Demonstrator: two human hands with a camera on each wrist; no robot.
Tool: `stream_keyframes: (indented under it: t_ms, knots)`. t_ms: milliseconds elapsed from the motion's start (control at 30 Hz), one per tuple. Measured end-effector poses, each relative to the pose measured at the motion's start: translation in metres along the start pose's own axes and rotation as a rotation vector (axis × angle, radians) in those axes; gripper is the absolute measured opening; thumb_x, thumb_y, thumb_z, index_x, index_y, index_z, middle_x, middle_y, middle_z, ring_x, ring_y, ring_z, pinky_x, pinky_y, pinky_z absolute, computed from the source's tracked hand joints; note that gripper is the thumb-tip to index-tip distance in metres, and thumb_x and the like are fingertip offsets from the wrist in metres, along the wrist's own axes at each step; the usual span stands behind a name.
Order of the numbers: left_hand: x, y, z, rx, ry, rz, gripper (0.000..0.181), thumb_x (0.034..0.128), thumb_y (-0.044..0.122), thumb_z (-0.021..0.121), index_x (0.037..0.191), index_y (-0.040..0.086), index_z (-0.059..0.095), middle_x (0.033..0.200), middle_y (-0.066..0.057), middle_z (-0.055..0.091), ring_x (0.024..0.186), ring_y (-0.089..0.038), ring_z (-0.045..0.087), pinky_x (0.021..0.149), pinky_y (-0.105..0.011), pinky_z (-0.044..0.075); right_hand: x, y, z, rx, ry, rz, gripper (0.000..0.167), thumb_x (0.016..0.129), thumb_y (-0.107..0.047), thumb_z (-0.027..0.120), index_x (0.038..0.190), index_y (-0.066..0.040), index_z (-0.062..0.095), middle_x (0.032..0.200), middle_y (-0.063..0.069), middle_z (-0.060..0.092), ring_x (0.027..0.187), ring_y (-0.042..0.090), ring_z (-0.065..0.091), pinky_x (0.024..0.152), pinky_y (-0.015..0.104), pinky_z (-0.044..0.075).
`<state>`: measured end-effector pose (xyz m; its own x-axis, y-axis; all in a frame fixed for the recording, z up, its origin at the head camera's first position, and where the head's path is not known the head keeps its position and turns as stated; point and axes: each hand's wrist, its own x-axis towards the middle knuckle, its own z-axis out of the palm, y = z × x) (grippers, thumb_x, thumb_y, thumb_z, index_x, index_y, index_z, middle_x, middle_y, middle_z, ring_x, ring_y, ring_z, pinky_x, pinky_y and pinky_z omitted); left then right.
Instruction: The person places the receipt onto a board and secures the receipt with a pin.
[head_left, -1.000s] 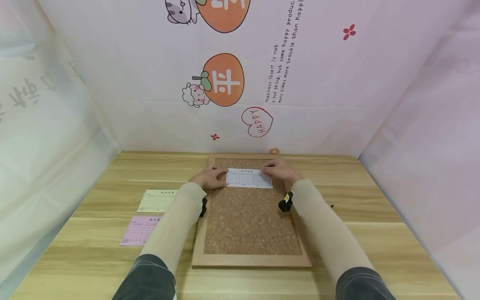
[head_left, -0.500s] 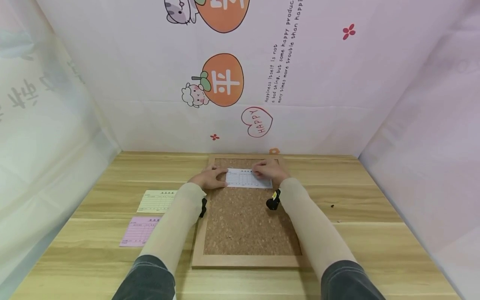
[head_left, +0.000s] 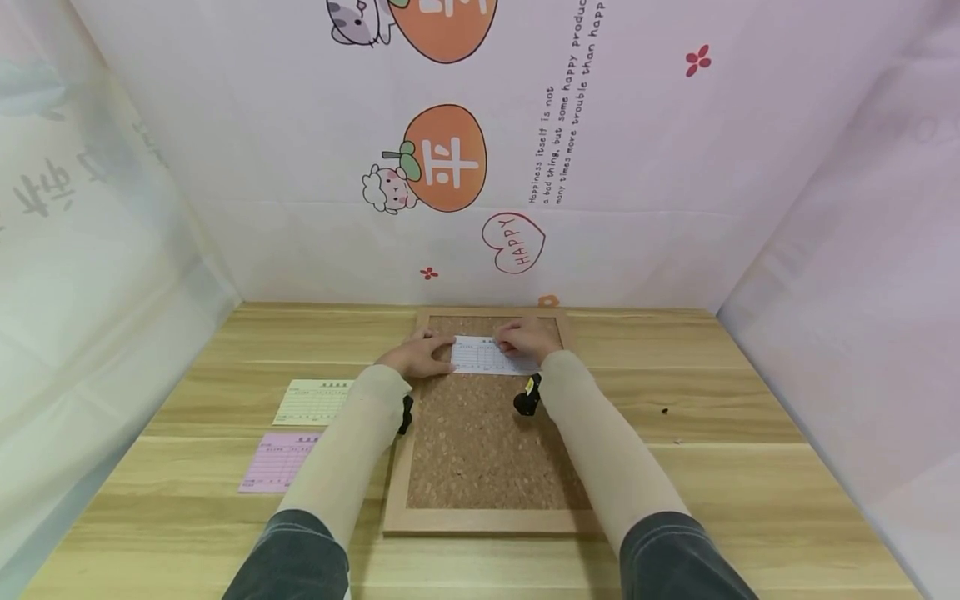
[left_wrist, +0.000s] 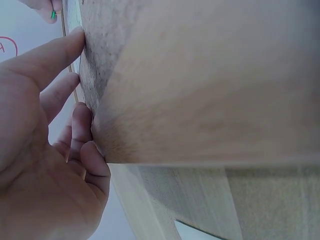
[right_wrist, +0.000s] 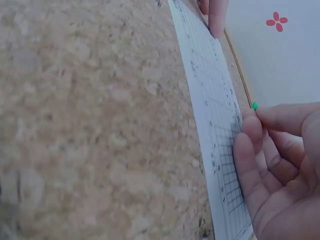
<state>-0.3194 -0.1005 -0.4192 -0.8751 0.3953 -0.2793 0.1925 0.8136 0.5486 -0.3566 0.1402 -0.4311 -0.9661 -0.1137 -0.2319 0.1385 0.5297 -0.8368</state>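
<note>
A white printed slip (head_left: 474, 357) lies across the upper part of a wood-framed cork board (head_left: 487, 450). At the slip's left end, my left hand (head_left: 415, 358) presses with two extended digits, while its other fingers lie bent at the board's frame in the left wrist view. My right hand (head_left: 527, 337) is over the slip's top edge, right of its middle. Between its thumb and finger it pinches a small green push pin (right_wrist: 255, 106), only the green part of which shows. The pin's point is hidden, so I cannot tell whether it touches the slip.
Left of the board, a yellow slip (head_left: 311, 402) and a pink slip (head_left: 276, 462) lie on the wooden table (head_left: 750, 500), partly behind the left sleeve. A tiny dark object (head_left: 664, 410) lies to the right. Printed cloth (head_left: 637, 167) walls the back and sides.
My right hand has moved left along the slip, from its right end toward the middle of its top edge. The left hand has stayed at the left end.
</note>
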Motion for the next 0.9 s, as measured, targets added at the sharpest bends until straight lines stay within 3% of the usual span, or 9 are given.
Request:
stream_keyframes:
  t_ms: [200,500,900]
  knots:
    - [-0.002,0.002,-0.001,-0.014,0.001,0.007,0.061,0.1023,0.030,0.059,0.157,0.016,0.036,0.157,-0.017,0.019,0.140,-0.036,0.026,0.110,-0.050,0.031,0.004,-0.003,0.004,0.015,0.042,0.055,0.024,0.098,-0.022,0.065,0.111,-0.004,0.073,0.089,0.005,0.067,0.078,0.014,0.060,0.068,0.025,0.052]
    - [0.000,0.000,0.000,-0.021,-0.002,-0.005,0.062,0.1021,0.030,0.060,0.157,0.018,0.035,0.158,-0.016,0.017,0.141,-0.035,0.025,0.110,-0.049,0.031,0.009,-0.001,0.009,0.050,0.094,0.074,0.017,0.096,-0.017,0.068,0.104,-0.003,0.073,0.080,0.005,0.065,0.069,0.013,0.057,0.060,0.024,0.049]
    - [0.002,-0.002,0.000,-0.039,-0.008,0.002,0.062,0.1024,0.030,0.059,0.158,0.016,0.034,0.161,-0.018,0.014,0.145,-0.037,0.019,0.113,-0.051,0.026,0.012,-0.001,0.012,-0.022,0.120,0.097,0.012,0.093,-0.018,0.070,0.093,-0.007,0.074,0.079,0.003,0.065,0.071,0.016,0.056,0.062,0.027,0.046]
